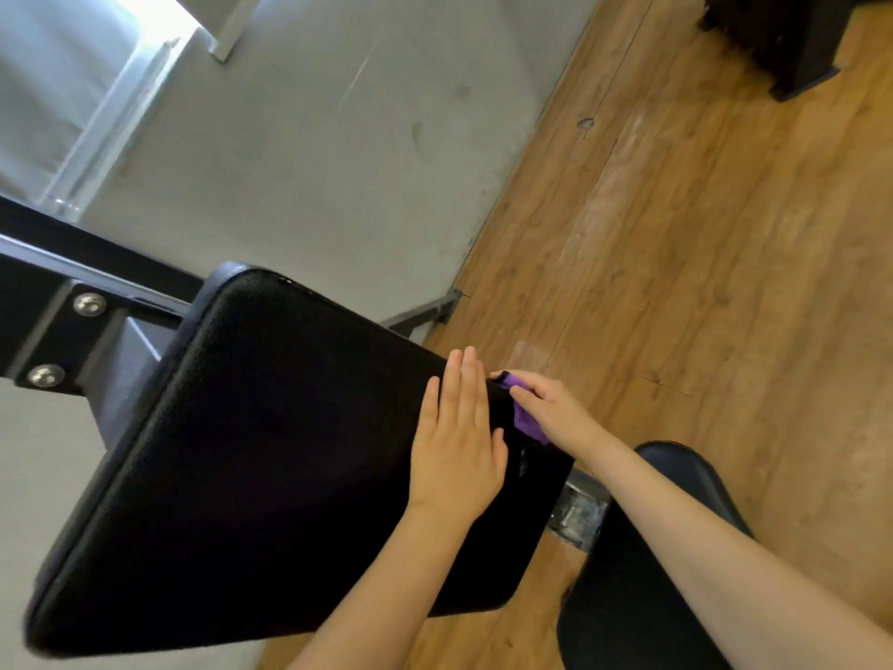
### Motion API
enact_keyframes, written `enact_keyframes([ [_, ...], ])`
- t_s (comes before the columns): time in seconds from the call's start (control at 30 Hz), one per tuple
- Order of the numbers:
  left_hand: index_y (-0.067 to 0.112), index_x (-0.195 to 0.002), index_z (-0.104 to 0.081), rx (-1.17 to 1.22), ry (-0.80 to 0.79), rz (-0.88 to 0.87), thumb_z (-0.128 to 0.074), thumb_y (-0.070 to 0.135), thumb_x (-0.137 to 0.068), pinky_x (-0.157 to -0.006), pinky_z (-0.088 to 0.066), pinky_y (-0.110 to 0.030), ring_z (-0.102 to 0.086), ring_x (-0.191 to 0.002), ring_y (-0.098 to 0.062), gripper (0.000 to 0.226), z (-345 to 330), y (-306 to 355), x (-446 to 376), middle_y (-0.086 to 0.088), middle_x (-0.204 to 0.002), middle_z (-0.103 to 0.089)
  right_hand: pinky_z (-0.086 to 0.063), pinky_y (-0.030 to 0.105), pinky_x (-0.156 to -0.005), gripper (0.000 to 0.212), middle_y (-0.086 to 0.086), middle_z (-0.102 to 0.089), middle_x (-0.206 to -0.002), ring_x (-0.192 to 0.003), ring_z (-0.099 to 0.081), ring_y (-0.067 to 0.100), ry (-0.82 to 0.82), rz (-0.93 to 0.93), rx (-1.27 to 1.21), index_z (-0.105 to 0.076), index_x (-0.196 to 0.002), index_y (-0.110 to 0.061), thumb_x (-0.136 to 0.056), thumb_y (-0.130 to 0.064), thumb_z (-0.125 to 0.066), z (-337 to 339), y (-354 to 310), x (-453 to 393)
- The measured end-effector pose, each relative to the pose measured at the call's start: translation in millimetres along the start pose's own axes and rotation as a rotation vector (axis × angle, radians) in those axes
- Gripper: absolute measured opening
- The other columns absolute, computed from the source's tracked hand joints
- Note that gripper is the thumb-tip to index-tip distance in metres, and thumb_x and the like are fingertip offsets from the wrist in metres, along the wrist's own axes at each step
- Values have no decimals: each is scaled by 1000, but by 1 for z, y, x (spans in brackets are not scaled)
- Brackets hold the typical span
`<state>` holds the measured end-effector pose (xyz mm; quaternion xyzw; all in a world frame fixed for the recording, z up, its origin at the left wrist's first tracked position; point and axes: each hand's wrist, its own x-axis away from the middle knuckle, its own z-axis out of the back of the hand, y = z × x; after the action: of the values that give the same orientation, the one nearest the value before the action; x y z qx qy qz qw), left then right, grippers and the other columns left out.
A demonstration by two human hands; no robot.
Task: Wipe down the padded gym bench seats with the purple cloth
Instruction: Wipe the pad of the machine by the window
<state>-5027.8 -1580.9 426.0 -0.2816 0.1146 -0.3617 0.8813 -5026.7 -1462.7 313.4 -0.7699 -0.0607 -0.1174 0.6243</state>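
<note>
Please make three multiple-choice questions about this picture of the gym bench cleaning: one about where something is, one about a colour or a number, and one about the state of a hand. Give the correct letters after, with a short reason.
1. Where is the cloth?
A. at the pad's side edge, under the right hand
B. on the floor
C. under the left hand

2. How many bolts show on the frame bracket?
A. none
B. two
C. five

3. How does the left hand lie?
A. clenched in a fist
B. flat on the pad, fingers straight
C. gripping the cloth

Answers:
1 A: purple fabric shows under the right hand against the edge of the black pad.
2 B: two round silver heads are visible.
3 B: its straight fingers rest on the pad and hold nothing.
</note>
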Motion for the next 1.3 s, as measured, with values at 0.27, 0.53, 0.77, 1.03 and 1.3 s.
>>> enact_keyframes([
  [0.27, -4, -145, -19, 2, -20, 42, -53, 42, -88, -114, 3, -43, -9, -144, -31, 80, -13, 10, 3, -20, -154, -6, -37, 25, -87, 27, 15, -61, -117, -106, -55, 24, 198, -279, 41, -60, -118, 0, -97, -8, -45, 25, 82, 11],
  [0.53, -4, -144, -17, 1, -5, 87, -52, 44, -87, -113, 4, -42, -8, -143, -32, 83, -17, 18, 2, -18, -153, -4, -35, 9, -48, 17, 12, -52, -88, -82, -46, 20, 363, -390, -96, -55, -104, -14, -101, -12, -38, 18, 96, 5],
  [0.77, -3, -145, -17, 7, -13, 97, -50, 45, -88, -114, 5, -43, 3, -143, -28, 82, -16, 19, 5, -19, -153, -4, -40, 21, -59, 26, 1, -48, -61, -57, -51, 9, 411, -363, -131, -46, -77, -19, -101, -15, -37, 6, 103, 23],
  [1.03, -1, -145, -18, 43, -25, 73, -54, 42, -85, -114, -2, -41, -11, -144, -27, 82, -37, 37, 34, -16, -154, -6, -50, 47, -86, 25, 9, -57, -90, -83, -56, 24, 472, -459, -226, -49, -117, -14, -97, -28, -44, -10, 124, 32],
  [1.3, 1, -147, -7, 138, -10, 287, -52, 37, -87, -114, -6, -41, -11, -143, -29, 83, -47, 56, 72, -15, -157, -16, -46, 35, -74, 11, 3, -52, -73, -67, -51, 15, 422, -312, -157, -51, -95, -12, -99, -14, -42, 4, 114, 36],
])
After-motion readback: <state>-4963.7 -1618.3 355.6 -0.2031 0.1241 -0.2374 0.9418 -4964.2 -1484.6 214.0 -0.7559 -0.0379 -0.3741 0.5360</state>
